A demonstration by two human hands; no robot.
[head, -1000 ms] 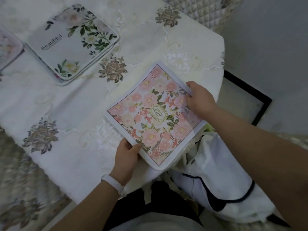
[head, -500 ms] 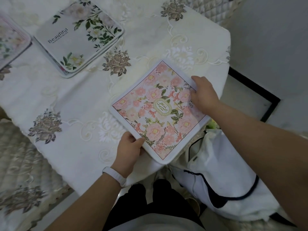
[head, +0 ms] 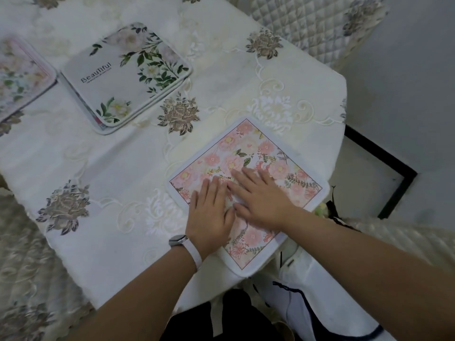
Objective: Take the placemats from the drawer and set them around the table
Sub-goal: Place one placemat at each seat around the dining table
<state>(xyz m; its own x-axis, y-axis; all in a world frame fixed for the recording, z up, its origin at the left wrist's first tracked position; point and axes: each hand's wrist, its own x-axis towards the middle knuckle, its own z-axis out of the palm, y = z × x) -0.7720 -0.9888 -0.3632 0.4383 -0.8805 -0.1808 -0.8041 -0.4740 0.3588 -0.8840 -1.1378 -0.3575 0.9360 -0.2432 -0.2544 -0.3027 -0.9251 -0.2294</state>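
Note:
A pink floral placemat (head: 266, 153) with a white border lies flat at the near right corner of the table (head: 123, 183), turned like a diamond. My left hand (head: 209, 212) and my right hand (head: 261, 195) rest palm down on its middle, side by side, fingers spread and flat. Neither hand grips anything. A small stack of placemats (head: 128, 77), topped by a grey one with white flowers and the word "Beautiful", sits further back left. Another pale floral placemat (head: 19, 75) shows at the left edge.
An embroidered cream tablecloth covers the table and hangs over its edges. Quilted chair covers stand at the far right (head: 315, 25) and near left (head: 24, 279). A white bag (head: 307, 291) lies below the table corner. The floor has a black-framed tile (head: 384, 173).
Both hands let go of the pink placemat's edges and moved onto its middle, palms flat. The placemat now lies on the table corner, a little further right in view.

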